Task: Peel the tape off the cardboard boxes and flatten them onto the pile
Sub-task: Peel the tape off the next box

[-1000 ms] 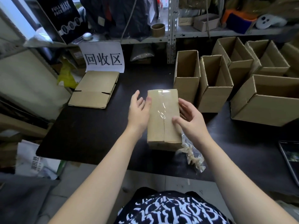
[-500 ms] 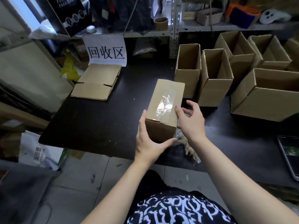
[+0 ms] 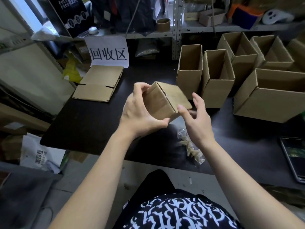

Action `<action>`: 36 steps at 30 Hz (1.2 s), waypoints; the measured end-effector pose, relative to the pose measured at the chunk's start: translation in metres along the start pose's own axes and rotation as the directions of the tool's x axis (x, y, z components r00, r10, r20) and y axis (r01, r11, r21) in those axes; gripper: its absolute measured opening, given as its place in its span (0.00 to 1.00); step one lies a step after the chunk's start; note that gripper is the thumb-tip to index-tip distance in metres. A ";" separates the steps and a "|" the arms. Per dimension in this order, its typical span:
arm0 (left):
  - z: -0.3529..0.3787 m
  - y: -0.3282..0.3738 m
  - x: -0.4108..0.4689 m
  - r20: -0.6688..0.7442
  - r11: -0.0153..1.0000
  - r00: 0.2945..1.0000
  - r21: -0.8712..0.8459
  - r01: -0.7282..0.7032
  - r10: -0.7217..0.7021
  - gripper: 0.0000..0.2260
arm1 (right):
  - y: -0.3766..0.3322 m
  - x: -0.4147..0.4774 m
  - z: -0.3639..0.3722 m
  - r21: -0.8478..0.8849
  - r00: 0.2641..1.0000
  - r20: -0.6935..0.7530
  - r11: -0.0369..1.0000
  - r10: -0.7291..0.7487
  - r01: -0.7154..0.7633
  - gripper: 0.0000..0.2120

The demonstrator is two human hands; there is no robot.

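Note:
A small brown cardboard box point(image 3: 165, 100) is lifted above the black table point(image 3: 92, 123), tilted and blurred by motion. My left hand point(image 3: 140, 111) grips it from the left, fingers over the far corner and thumb under the near edge. My right hand point(image 3: 196, 116) is just to its right with fingers spread, the thumb tip near the box's near right corner. A pile of flattened cardboard point(image 3: 99, 83) lies at the back left under a white paper sign point(image 3: 108, 52).
Several open cardboard boxes point(image 3: 217, 78) stand at the back right, a larger one point(image 3: 270, 96) nearest. A wad of peeled tape point(image 3: 191, 146) lies by the table's front edge. A dark tablet point(image 3: 295, 159) lies at the far right. Metal shelves point(image 3: 176, 28) rise behind.
The box has been lifted off the table and turned, its taped face no longer facing me. My left hand shifted round its left side; my right hand came off the top.

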State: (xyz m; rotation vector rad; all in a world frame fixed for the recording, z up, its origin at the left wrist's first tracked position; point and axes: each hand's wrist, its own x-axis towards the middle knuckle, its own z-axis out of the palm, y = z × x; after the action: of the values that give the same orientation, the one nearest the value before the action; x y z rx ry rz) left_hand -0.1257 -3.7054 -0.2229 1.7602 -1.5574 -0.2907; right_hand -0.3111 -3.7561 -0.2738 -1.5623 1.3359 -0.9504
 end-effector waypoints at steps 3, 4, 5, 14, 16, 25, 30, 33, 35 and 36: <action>-0.014 0.002 0.011 0.084 0.994 0.992 0.060 -0.095 0.090 0.45 | 0.001 0.002 -0.010 -0.070 0.984 0.129 0.988 -0.125 0.135 0.44; -0.017 0.004 0.014 0.145 0.991 0.985 0.072 -0.109 0.098 0.45 | 0.001 0.004 -0.013 -0.040 0.971 0.192 0.987 -0.143 0.153 0.46; -0.020 0.006 0.016 0.213 0.989 0.972 0.082 -0.120 0.101 0.44 | 0.000 0.006 -0.017 -0.002 0.956 0.247 0.987 -0.158 0.163 0.48; 0.002 -0.009 0.029 0.513 0.994 0.851 -0.057 -0.094 0.111 0.39 | 0.020 0.027 -0.025 0.063 0.863 0.498 0.996 -0.080 0.056 0.62; -0.001 -0.017 0.028 0.477 0.997 0.876 -0.066 -0.048 0.074 0.37 | 0.024 0.031 -0.021 0.039 0.865 0.499 0.998 -0.061 0.048 0.58; 0.012 -0.026 0.017 0.083 0.995 0.994 -0.074 0.070 -0.064 0.08 | 0.041 0.035 -0.006 0.098 0.884 0.466 0.995 -0.036 -0.011 0.54; 0.020 -0.022 0.024 0.070 0.999 0.998 -0.038 0.002 0.000 0.07 | 0.044 0.034 -0.003 0.101 0.892 0.447 0.995 -0.065 0.022 0.54; 0.024 -0.026 0.027 0.084 0.998 0.995 -0.036 -0.058 0.061 0.09 | 0.044 0.031 -0.004 0.104 0.888 0.449 0.993 -0.097 0.056 0.52; 0.026 -0.029 0.027 0.099 0.996 0.992 -0.038 -0.079 0.083 0.11 | 0.045 0.027 -0.003 0.125 0.890 0.441 0.990 -0.113 0.064 0.51; 0.025 -0.029 0.027 0.105 0.995 0.990 -0.042 -0.089 0.093 0.11 | 0.045 0.026 -0.003 0.129 0.891 0.438 0.989 -0.119 0.068 0.51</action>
State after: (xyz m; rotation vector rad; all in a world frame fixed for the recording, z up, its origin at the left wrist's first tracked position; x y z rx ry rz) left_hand -0.1135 -3.7404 -0.2510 1.6628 -1.6925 -0.3722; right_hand -0.3254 -3.7852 -0.3144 -1.6459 0.8765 -0.6538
